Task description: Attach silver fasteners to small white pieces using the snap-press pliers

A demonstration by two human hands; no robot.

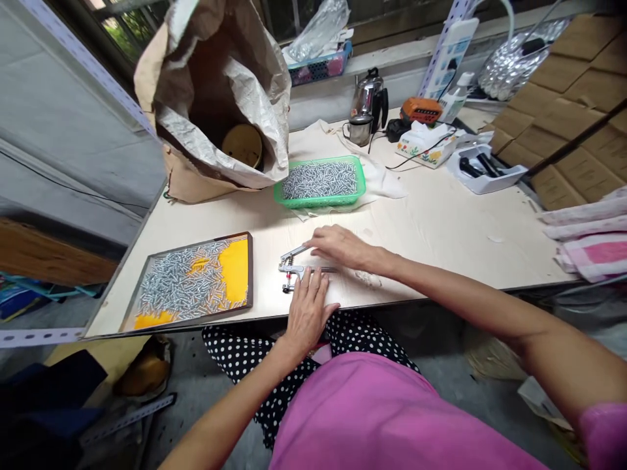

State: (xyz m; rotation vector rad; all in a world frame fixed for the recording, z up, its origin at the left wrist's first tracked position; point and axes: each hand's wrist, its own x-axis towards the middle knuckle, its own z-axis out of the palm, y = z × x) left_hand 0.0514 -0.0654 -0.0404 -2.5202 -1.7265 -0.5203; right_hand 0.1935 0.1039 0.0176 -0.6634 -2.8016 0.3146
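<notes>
Your L hand: at front edge of table, fingers straight, thumb spread, not clenched; fingertips laid on the body of the small metal clamp. Your R hand: palm down just beyond L, fingers bent at the end of the clamp's raised lever; can't tell if they're gripping it or only touching. Clamp lies on table nr front edge, btwn tray and your hands, its head w/ small red bit pointing L, rest partly hidden under fingers.

Tray to your L, dark rim, yellow bottom; heap of small metal pins covers most of it, yellow bare mainly on R side + nr corner. Green basket beyond the clamp, full of similar pins, on a white sheet. Big paper sack just L of basket, mouth open. Far R: kettle, metal cup, tissue box, white bin w/ dark-handled items
</notes>
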